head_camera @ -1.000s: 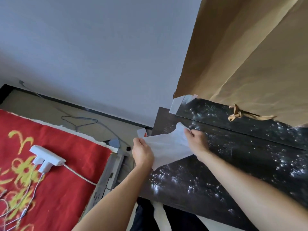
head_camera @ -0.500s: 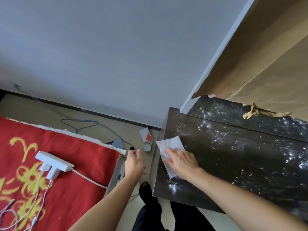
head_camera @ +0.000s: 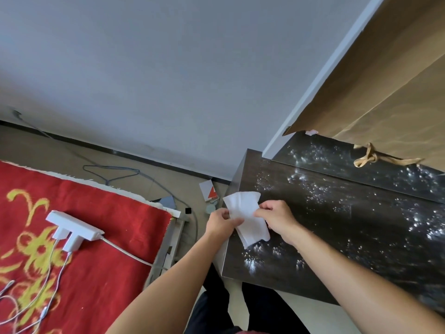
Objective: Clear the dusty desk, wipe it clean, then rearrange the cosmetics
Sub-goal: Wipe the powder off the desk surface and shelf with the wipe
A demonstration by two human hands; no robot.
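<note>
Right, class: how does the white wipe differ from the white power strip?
The wipe is thin and creased; the power strip is rigid and boxy. The wipe is held by the left hand and right hand over the desk; the power strip lies on the red blanket. Both are white.

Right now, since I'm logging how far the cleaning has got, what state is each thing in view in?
wipe, partly folded, held over the desk's left edge.
left hand, pinches the wipe.
right hand, pinches the wipe.
desk, speckled with white dust, unwiped.
power strip, lying on the red cloth, adapters and cables plugged in.
</note>
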